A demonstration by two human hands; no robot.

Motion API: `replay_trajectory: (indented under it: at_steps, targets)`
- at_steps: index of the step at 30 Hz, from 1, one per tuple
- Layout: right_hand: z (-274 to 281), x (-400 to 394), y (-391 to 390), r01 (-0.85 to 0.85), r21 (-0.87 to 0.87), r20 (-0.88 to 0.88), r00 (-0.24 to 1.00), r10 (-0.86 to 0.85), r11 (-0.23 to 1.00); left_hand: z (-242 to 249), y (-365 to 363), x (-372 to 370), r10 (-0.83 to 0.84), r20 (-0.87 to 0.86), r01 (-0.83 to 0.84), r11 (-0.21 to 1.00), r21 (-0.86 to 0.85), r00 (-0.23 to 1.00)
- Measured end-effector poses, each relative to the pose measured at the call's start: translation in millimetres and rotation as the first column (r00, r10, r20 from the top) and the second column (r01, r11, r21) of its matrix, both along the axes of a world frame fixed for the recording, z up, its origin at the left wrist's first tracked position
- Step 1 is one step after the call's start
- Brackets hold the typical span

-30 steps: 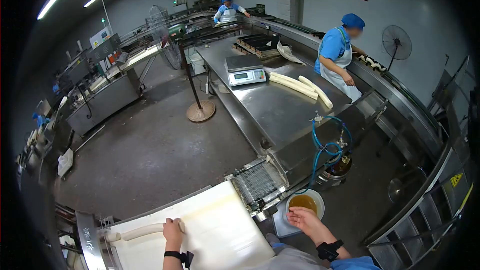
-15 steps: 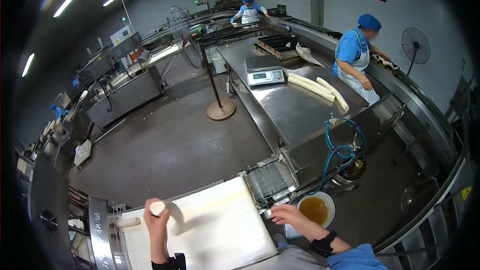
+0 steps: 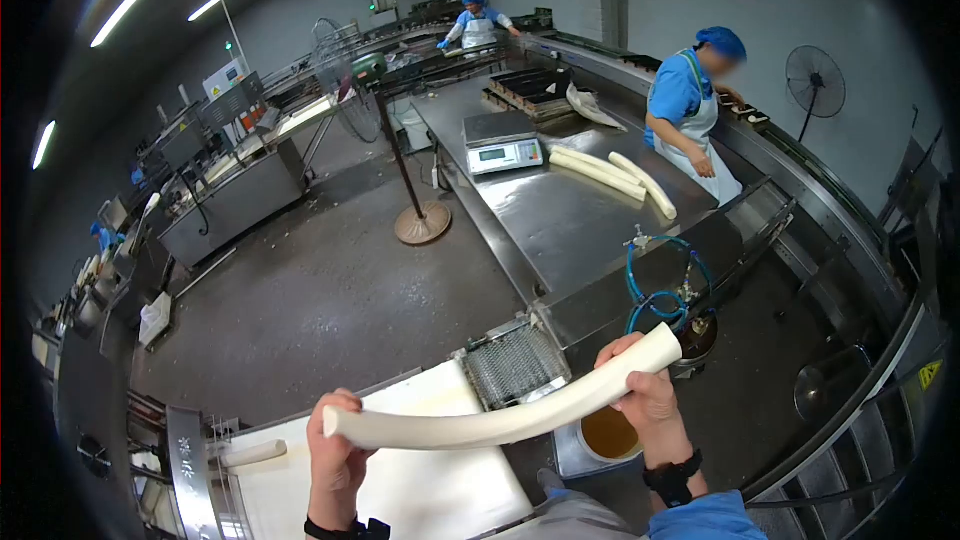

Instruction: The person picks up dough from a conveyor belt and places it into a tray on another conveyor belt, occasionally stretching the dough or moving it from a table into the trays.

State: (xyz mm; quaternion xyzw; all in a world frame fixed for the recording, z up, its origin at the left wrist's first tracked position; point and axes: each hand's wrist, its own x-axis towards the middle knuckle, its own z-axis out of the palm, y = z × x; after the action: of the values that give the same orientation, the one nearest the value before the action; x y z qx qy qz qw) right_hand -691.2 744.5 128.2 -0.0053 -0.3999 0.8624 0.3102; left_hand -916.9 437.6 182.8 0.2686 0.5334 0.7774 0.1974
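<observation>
A long, pale dough roll (image 3: 490, 428) hangs slightly bowed between my two hands, above the white belt (image 3: 400, 500). Near its left end, my left hand (image 3: 338, 440) is wrapped round it. My right hand (image 3: 645, 395) grips the roll close to its right end, which points up and to the right. Another pale roll (image 3: 255, 454) lies at the left end of the belt, by the metal machine frame (image 3: 192, 470).
Ahead, a steel table (image 3: 560, 240) bears a scale (image 3: 503, 155), pale rolls (image 3: 600, 175) and dark trays (image 3: 530, 90). A bucket of brown liquid (image 3: 608, 435) stands below my right hand. A person (image 3: 690, 105) works at the right conveyor, another (image 3: 478, 28) farther back.
The long roll is now raised and stretched between both hands; before, only my left hand held a roll end. My right hand has closed on it. The view has shifted slightly.
</observation>
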Motion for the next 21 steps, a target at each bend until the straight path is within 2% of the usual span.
replay_trajectory:
  at_steps: [1, 3, 5, 7, 9, 10, 11, 13, 15, 17, 18, 19, 21]
  targets:
    - [3.1, 1.7, 14.1, 0.01, 0.007, -0.004, 1.0, -0.01, 1.0, 0.2, 18.4, -6.8, -0.053, 0.0, 0.053, 0.999, 0.0, 0.999]
    - [7.6, -0.8, 50.2, 0.27, -0.075, 0.221, 0.943, -0.248, 0.96, 3.3, 68.5, -33.5, -0.122, 0.134, 0.103, 0.985, 0.137, 0.983]
    - [9.4, -27.5, 119.1, 0.348, -0.277, 0.124, 0.937, -0.326, 0.896, 24.5, 138.8, -46.9, -0.09, 0.239, 0.017, 0.956, 0.293, 0.967]
    - [22.8, -42.9, 171.3, 0.385, -0.28, 0.059, 0.921, -0.385, 0.879, 11.7, 171.3, -83.1, -0.147, 0.502, -0.088, 0.906, 0.415, 0.852]
    - [42.2, -40.9, 184.6, 0.49, -0.508, 0.308, 0.872, -0.382, 0.708, 4.5, 172.9, -84.8, -0.118, 0.444, -0.092, 0.902, 0.423, 0.888]
    - [31.5, -36.5, 189.0, 0.459, -0.407, 0.312, 0.883, -0.352, 0.79, -1.8, 168.5, -86.5, -0.074, 0.382, -0.102, 0.902, 0.42, 0.921]
    - [17.9, -29.1, 189.5, 0.465, -0.413, 0.316, 0.88, -0.355, 0.783, -17.1, 159.5, -89.1, -0.077, 0.384, -0.096, 0.906, 0.412, 0.92]
    - [-9.3, -14.8, 182.2, 0.271, -0.196, 0.25, 0.943, -0.219, 0.943, -69.6, 128.5, -96.3, 0.168, 0.179, -0.174, 0.985, 0.015, 0.969]
    - [-31.7, -3.0, 161.9, 0.252, -0.192, 0.313, 0.932, -0.184, 0.949, -123.5, 80.8, -105.6, 0.171, 0.237, -0.107, 0.96, -0.26, 0.956]
    - [-60.8, 6.2, 141.2, 0.243, -0.26, 0.383, 0.914, -0.131, 0.934, -178.8, 27.0, -104.5, 0.259, 0.191, -0.093, 0.79, -0.607, 0.947]
    - [-73.3, 9.1, 132.1, 0.247, -0.279, 0.42, 0.9, -0.113, 0.928, -202.4, -0.7, -101.2, 0.272, 0.184, -0.061, 0.695, -0.717, 0.945]
    - [-84.5, 10.9, 121.7, 0.251, -0.298, 0.457, 0.884, -0.093, 0.921, -222.2, -28.0, -96.2, 0.285, 0.175, -0.025, 0.583, -0.812, 0.942]
    - [-99.7, 9.6, 98.2, 0.274, -0.316, 0.527, 0.847, -0.072, 0.908, -250.2, -74.4, -84.5, 0.347, 0.097, -0.086, 0.475, -0.876, 0.933]
